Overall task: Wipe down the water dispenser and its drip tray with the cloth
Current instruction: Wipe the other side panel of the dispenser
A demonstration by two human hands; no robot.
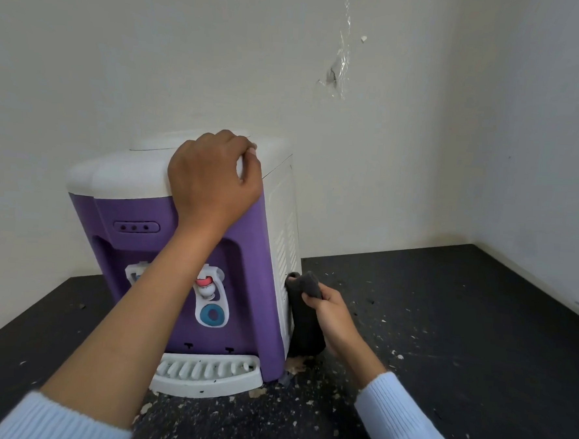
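- Dark grey cloth (306, 317) hangs bunched in the right hand (334, 318), whose fingers are curled tight round its upper end. It presses against the white side panel of the water dispenser (129, 209), just left of that hand.
- The left hand (212, 177) grips the dispenser's white top corner, fingers curled over the edge, steadying it. If that grip slackens, a firm sideways wipe could slide or tip the unit across the desk (461, 331).
- Pale flakes (294, 368) litter the desk below the right hand, right at the dispenser's foot. The cloth's hanging tail may drag through them and smear grit onto the panel.
- The slotted vents (288, 249) sit above the right hand. If the cloth is damp, pushing it into them could carry moisture inside, or a fold could snag on a slat.
- The drip tray (204, 375) lies low, left of the right hand and under the left forearm, apart from the cloth. Its grille may be a loose insert and could lift under a hard rub.
- The left forearm crosses just beside the red tap (206, 283), so a careless shift might knock the lever.
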